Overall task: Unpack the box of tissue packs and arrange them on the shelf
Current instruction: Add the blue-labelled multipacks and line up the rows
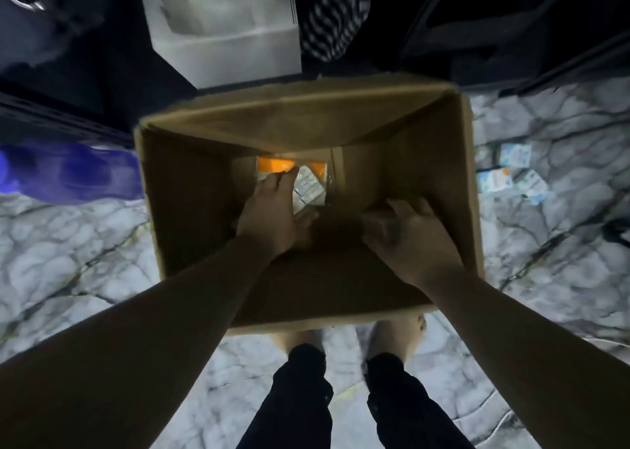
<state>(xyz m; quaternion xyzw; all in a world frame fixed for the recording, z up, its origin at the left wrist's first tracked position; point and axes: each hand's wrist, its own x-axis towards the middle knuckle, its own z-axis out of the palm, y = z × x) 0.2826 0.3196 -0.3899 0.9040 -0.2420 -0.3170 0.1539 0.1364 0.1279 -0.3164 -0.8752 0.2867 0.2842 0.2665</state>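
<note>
Tissue packs [308, 184]: I count two, bottom of one open cardboard box [191, 189] on the floor. Left hand [272, 215] fingers on them, grip unclear. Right hand [414, 237] clamps a dark pack [376, 225].

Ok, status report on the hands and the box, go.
Both hands down in the cardboard box. Left hand on an orange-and-white tissue pack; right hand on a dim pack, grip unclear. Nothing blocking.

Matt cardboard box [191, 189], marbled floor [85, 244]
</note>
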